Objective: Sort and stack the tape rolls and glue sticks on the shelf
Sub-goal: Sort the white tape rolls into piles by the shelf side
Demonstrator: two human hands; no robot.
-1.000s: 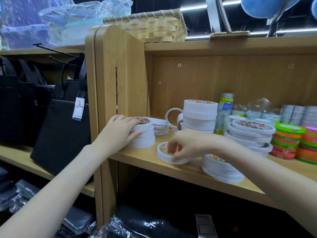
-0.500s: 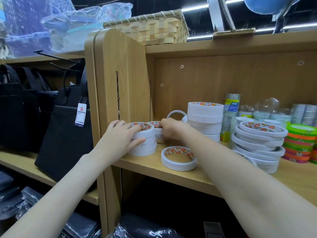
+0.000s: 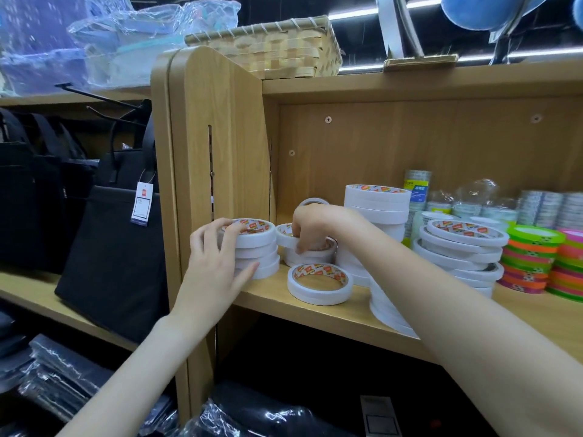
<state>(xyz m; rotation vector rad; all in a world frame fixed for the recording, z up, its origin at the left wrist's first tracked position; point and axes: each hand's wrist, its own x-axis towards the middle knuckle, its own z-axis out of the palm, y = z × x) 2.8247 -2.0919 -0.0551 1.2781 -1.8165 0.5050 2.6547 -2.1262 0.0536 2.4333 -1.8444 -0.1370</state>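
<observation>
We stood at a wooden shelf (image 3: pixel 315 313) w/ both bare arms reaching in. Our left hand (image 3: pixel 217 263) was wrapped round a short stack of white tape rolls (image 3: pixel 257 250) at the shelf's left end, right against the side panel (image 3: pixel 220 146); fingers curled over the top roll's rim, thumb pressed on the lowest roll. We judged this grip was there to square the stack & stop it sliding while the other hand worked.

Our right hand (image 3: pixel 310 225) was just beside that stack, on the far side from our left palm. Its fingers pinched the rim of a tilted white roll (image 3: pixel 285 236) lying on a lower pile (image 3: pixel 310 252) behind; probably lifting it to add to the held stack, since both look the same size.

Nearer us than the right hand, one loose roll (image 3: pixel 319 283) lay flat, apart from the stacks, prob. waiting its turn. Past our right forearm stood a tall white stack (image 3: pixel 377 212), a leaning pile of wider rolls (image 3: pixel 460 250) & neon tape rolls (image 3: pixel 533 260) beyond. No glue sticks that we could make out.
</observation>
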